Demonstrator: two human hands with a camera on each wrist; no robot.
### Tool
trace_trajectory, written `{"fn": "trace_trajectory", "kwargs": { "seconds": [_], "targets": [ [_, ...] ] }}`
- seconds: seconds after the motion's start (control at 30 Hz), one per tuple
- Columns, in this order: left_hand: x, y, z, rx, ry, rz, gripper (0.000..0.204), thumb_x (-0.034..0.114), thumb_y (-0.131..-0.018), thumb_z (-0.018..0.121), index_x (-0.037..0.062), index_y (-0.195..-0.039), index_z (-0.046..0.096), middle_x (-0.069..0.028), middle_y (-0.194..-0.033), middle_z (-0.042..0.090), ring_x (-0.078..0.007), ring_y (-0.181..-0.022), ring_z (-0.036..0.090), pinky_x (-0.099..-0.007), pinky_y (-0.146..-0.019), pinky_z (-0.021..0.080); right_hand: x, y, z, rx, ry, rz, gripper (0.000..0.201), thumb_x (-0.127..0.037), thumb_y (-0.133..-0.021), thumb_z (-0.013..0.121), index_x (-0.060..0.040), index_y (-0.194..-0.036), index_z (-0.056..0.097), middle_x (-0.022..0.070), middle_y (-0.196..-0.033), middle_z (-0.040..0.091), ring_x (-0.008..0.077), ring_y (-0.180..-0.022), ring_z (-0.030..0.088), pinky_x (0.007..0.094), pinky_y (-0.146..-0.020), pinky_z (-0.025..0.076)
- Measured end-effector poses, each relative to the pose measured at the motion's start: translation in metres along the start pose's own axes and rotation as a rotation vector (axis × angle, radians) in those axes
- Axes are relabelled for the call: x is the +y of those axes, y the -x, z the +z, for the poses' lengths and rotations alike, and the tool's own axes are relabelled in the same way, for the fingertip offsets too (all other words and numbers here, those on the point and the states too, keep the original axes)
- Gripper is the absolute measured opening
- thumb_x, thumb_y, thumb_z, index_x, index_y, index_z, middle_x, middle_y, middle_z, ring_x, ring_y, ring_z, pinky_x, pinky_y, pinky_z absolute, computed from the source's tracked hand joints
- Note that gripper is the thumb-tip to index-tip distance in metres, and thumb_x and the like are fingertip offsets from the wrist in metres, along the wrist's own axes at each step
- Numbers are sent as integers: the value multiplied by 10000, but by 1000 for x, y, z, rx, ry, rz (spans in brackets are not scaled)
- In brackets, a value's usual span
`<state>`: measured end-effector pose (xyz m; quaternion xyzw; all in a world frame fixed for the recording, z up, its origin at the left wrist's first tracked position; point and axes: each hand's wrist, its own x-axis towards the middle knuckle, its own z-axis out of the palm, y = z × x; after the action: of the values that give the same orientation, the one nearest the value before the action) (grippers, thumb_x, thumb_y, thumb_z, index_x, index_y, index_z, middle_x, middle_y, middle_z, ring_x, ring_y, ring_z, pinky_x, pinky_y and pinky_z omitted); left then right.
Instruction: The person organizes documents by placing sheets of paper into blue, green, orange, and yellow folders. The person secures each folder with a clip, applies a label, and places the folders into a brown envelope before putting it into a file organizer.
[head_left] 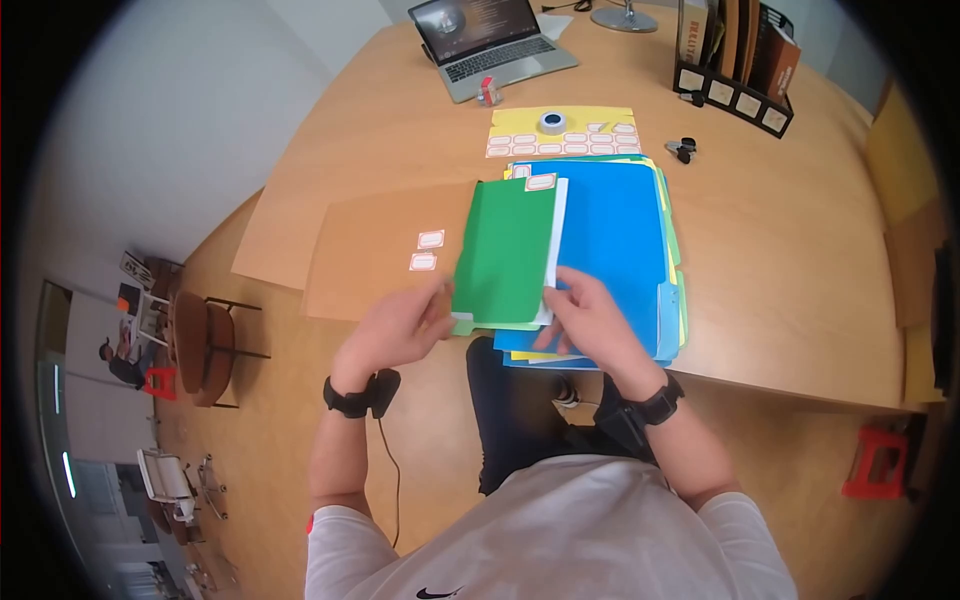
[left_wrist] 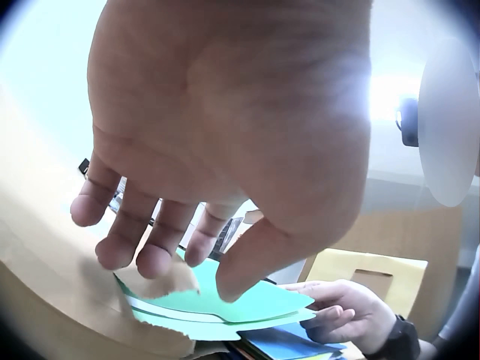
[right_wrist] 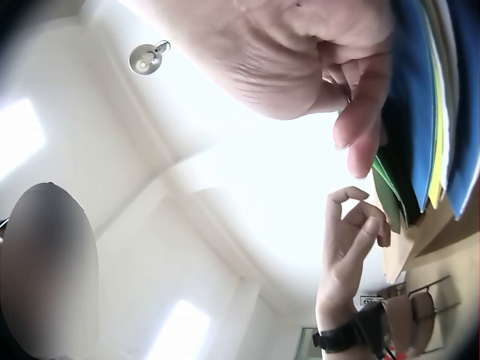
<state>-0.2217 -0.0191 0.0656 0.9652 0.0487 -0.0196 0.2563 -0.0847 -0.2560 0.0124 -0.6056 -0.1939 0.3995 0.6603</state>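
Note:
A green folder [head_left: 508, 250] with white sheets lies over the left part of a stack of blue folders [head_left: 612, 220]. Its left edge meets the mouth of a large brown envelope [head_left: 375, 250] bearing two red-bordered labels; in the left wrist view, ragged brown paper [left_wrist: 174, 281] overlaps the folder. My right hand [head_left: 595, 315] pinches the green folder near its lower right corner, thumb at the edge. Close to the folder's lower left corner, my left hand [head_left: 405, 325] hovers with loosely bent fingers. The right wrist view shows nothing between that hand's thumb and fingers [right_wrist: 349, 193].
Beyond the stack lies a yellow sheet of labels [head_left: 510, 120] with a tape roll [head_left: 552, 122] on it. A laptop [head_left: 495, 50] stands at the back. Black clips [head_left: 683, 150] and a file rack [head_left: 735, 100] are at right. The table's front edge runs beneath the stack.

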Motion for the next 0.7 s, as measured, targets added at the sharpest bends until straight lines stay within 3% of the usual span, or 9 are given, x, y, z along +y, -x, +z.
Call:
{"fn": "trace_trajectory", "kwargs": {
  "seconds": [0.13, 0.23, 0.37, 0.47, 0.5, 0.6, 0.7],
  "targets": [
    [5, -22, 9, 179, -101, -132, 228, 186, -928, 688, 44, -1004, 527, -99, -649, 516, -273, -616, 563, -402, -576, 425, -5, -21, 11, -121, 70, 28, 352, -125, -1031, 488, 76, -1319, 515, 149, -949, 710, 207, -665, 747, 253, -464, 512],
    [-6, -31, 11, 146, -271, -142, 235, 255, -947, 620, 33, -956, 543, -172, -748, 630, -404, -717, 632, -492, -626, 476, -21, -28, 21, -183, 149, 147, 404, -209, -1039, 524, 30, -1366, 516, 130, -1092, 693, 169, -691, 735, 232, -503, 502],
    [-12, -34, 13, 224, -342, -154, 187, 197, -921, 583, 23, -860, 558, -177, -723, 629, -402, -716, 632, -494, -630, 483, -25, -44, 26, -283, 102, 186, 461, -233, -1029, 530, 37, -1399, 477, 179, -1209, 646, 184, -697, 736, 242, -514, 526],
    [-9, -31, 5, 247, -276, -198, 178, 182, -910, 573, 25, -825, 567, -175, -714, 626, -395, -715, 629, -484, -626, 479, -36, -36, 18, -122, 162, 122, 553, -218, -1012, 539, 38, -1482, 399, 183, -1201, 649, 184, -681, 729, 248, -509, 527],
    [-11, -31, 5, 258, -261, -204, 176, 183, -910, 573, 29, -825, 569, -173, -714, 626, -394, -712, 627, -481, -624, 478, -35, -33, 17, -123, 154, 95, 631, -178, -987, 534, 24, -1545, 320, 184, -1160, 668, 186, -661, 721, 253, -506, 528],
    [-10, -30, 6, 269, -226, -211, 171, 188, -910, 575, 38, -828, 572, -170, -713, 623, -392, -704, 622, -478, -617, 473, -31, -32, 24, -187, 152, 123, 656, -156, -970, 533, 13, -1561, 304, 183, -1090, 696, 189, -645, 717, 251, -509, 530],
    [-9, -32, 6, 314, -180, -169, 185, 171, -902, 582, 18, -803, 549, -159, -671, 573, -362, -645, 583, -451, -588, 442, -23, -48, 33, -311, 78, 153, 514, -126, -954, 493, 45, -1432, 408, 201, -1015, 713, 201, -625, 718, 255, -482, 540]
  ]
}}
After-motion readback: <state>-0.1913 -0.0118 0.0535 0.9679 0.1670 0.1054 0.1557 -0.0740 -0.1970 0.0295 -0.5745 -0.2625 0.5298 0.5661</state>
